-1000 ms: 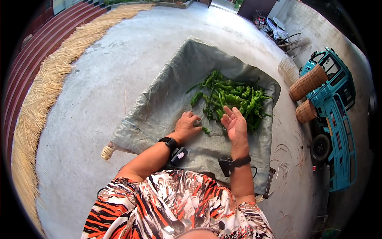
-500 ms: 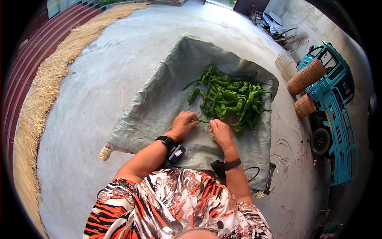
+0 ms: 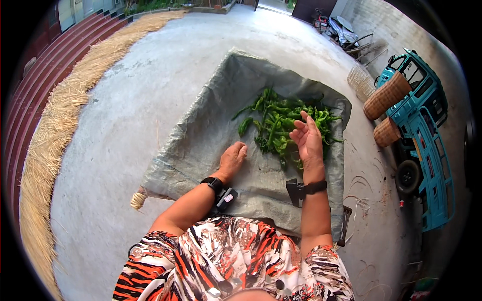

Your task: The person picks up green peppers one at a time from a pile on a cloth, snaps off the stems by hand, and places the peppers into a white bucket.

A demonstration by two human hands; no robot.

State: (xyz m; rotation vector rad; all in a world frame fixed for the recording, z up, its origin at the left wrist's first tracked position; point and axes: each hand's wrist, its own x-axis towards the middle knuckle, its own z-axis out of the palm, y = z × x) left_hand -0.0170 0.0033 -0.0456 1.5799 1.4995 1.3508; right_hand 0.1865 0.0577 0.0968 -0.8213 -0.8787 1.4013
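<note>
Spreading wide, a grey-green woven sheet (image 3: pixel 193 165) carries heaped green peppers (image 3: pixel 277 125) at two o'clock; plenty seem left to handle, what's done doesn't show. Right hand (image 3: pixel 309 141), at the heap's four o'clock: fingers apart. Left hand (image 3: pixel 232 159), at eight: fingers curled, grip unclear.

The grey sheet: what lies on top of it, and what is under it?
On the grey sheet lies a pile of green peppers, partly hidden behind the right hand. From beneath, a pale wrapped end sticks out at the near left corner; the rest underneath is mostly covered.
</note>
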